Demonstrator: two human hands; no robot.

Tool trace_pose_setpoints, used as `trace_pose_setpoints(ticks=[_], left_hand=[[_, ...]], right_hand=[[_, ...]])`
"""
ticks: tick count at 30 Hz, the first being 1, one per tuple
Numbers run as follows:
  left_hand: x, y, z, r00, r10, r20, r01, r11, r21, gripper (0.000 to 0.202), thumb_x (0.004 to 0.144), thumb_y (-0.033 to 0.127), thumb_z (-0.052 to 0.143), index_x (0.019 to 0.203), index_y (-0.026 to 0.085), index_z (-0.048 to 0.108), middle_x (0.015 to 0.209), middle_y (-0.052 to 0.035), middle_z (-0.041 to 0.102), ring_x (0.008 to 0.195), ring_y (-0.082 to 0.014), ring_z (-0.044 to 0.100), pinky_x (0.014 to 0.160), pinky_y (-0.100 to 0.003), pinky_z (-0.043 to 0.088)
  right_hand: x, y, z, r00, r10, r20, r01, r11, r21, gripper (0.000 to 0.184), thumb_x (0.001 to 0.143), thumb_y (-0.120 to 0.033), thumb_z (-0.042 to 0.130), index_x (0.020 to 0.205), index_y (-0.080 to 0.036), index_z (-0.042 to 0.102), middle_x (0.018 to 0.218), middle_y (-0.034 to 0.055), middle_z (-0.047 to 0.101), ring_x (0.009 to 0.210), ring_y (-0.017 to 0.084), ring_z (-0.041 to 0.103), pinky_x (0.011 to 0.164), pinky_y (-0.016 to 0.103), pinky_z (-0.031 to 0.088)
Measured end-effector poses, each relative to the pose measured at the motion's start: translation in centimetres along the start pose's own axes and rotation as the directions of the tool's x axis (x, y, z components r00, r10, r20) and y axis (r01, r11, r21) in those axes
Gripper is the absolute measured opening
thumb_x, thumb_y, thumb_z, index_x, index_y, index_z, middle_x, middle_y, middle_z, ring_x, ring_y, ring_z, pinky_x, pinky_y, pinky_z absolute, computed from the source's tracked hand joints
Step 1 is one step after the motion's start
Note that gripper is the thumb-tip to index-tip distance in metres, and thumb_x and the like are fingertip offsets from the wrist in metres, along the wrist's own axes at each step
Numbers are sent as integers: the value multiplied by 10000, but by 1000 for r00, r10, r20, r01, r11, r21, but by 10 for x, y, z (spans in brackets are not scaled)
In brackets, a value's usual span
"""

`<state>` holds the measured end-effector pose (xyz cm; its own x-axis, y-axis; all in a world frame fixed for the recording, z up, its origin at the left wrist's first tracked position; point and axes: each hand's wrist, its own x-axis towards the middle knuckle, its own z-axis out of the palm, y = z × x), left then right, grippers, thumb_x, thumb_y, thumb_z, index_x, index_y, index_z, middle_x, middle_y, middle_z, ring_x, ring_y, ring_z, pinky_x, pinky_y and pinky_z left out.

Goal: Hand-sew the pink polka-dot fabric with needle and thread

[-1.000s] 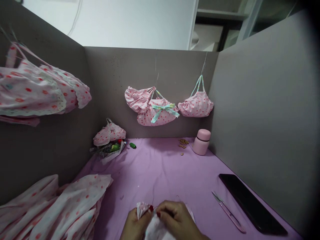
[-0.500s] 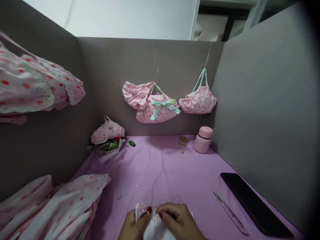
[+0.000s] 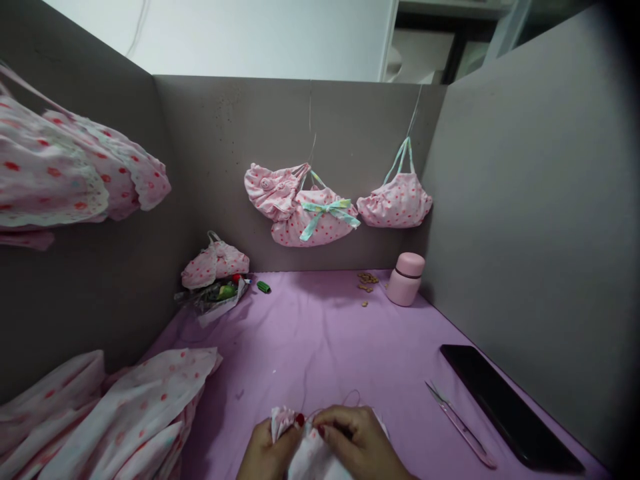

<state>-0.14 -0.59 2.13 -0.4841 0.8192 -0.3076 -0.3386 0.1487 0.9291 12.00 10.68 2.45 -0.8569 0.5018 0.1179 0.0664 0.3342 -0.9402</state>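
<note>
Both hands are close together at the bottom middle, over a piece of pale pink dotted fabric (image 3: 316, 457). My left hand (image 3: 270, 448) is closed on its gathered edge, thumb on top. My right hand (image 3: 357, 437) pinches at the same fabric just to the right, thumb and forefinger pressed together. A thin dark thread (image 3: 353, 395) loops above the fingers; whether a needle is in the pinch I cannot tell. Off to the right lie pink-handled thread snips (image 3: 460, 423).
Dotted cloth (image 3: 135, 413) is heaped at the left. A long black case (image 3: 510, 407) and a pink flask (image 3: 406, 280) stand at the right. Dotted fabric pouches (image 3: 397, 200) hang on the grey partition (image 3: 210, 147). A plastic bag (image 3: 215, 300) lies at the back left of the purple cloth (image 3: 300, 333).
</note>
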Motion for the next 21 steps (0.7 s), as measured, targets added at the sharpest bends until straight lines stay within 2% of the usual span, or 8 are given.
trace_pose_setpoints(ticks=[2, 4, 5, 8, 10, 14, 18, 21], left_hand=[[0, -1, -1, 999, 32, -12, -31, 997, 76, 274, 669, 408, 650, 626, 167, 526, 575, 32, 440, 592, -150, 403, 588, -278, 346], [0, 0, -2, 997, 69, -27, -64, 984, 166, 265, 680, 404, 620, 619, 172, 508, 582, 33, 420, 599, -152, 393, 587, -277, 335], [0, 0, -2, 996, 81, -25, -74, 976, 203, 252, 686, 393, 604, 617, 174, 501, 587, 32, 416, 604, -154, 389, 589, -276, 332], [-1, 1, -2, 995, 97, -9, -91, 957, 275, 202, 692, 347, 562, 605, 182, 484, 590, 29, 413, 611, -155, 379, 591, -276, 331], [-1, 1, -2, 993, 118, -3, -110, 940, 322, 188, 695, 332, 547, 598, 183, 486, 591, 24, 420, 616, -159, 383, 595, -277, 332], [-1, 0, -2, 986, 167, -17, -146, 904, 401, 219, 706, 352, 547, 575, 188, 487, 585, 20, 420, 614, -165, 391, 594, -276, 332], [-1, 1, 0, 979, 185, -80, -131, 886, 445, 278, 703, 401, 563, 549, 210, 431, 565, 34, 379, 588, -156, 364, 570, -274, 316], [-2, 2, 2, 981, 181, -70, -130, 882, 454, 271, 701, 390, 562, 557, 212, 417, 568, 37, 370, 587, -153, 357, 568, -274, 315]], right_hand=[[-1, 2, 0, 1000, 10, -10, -10, 1000, -17, 210, 793, -200, 555, 786, -183, 764, 740, 54, 747, 701, 203, 673, 642, 256, 474], [-1, 4, 0, 999, 37, -8, -37, 999, -4, 174, 767, -206, 572, 801, -162, 737, 585, -2, 643, 551, 145, 574, 536, 222, 408], [-1, 5, 0, 998, 58, 1, -58, 998, 21, 189, 748, -207, 584, 866, -152, 721, 521, -44, 556, 488, 116, 493, 492, 209, 360], [0, 8, 0, 988, 144, 56, -151, 978, 146, 431, 704, -233, 605, 1121, -131, 624, 476, -119, 361, 431, 84, 318, 444, 195, 262], [1, 8, 1, 979, 175, 102, -192, 960, 203, 414, 702, -267, 600, 1091, -131, 641, 498, -108, 378, 446, 83, 326, 457, 197, 267], [2, 8, 3, 981, 175, 88, -185, 974, 129, 174, 694, -212, 544, 746, -138, 692, 546, -51, 491, 499, 95, 407, 482, 205, 282], [2, 6, 3, 988, 144, 47, -146, 989, 31, 170, 677, -161, 515, 693, -148, 683, 550, -41, 523, 511, 104, 444, 485, 206, 292], [2, 6, 2, 992, 116, 49, -118, 993, 33, 128, 690, -178, 549, 678, -151, 673, 546, -43, 515, 519, 108, 453, 497, 202, 315]])
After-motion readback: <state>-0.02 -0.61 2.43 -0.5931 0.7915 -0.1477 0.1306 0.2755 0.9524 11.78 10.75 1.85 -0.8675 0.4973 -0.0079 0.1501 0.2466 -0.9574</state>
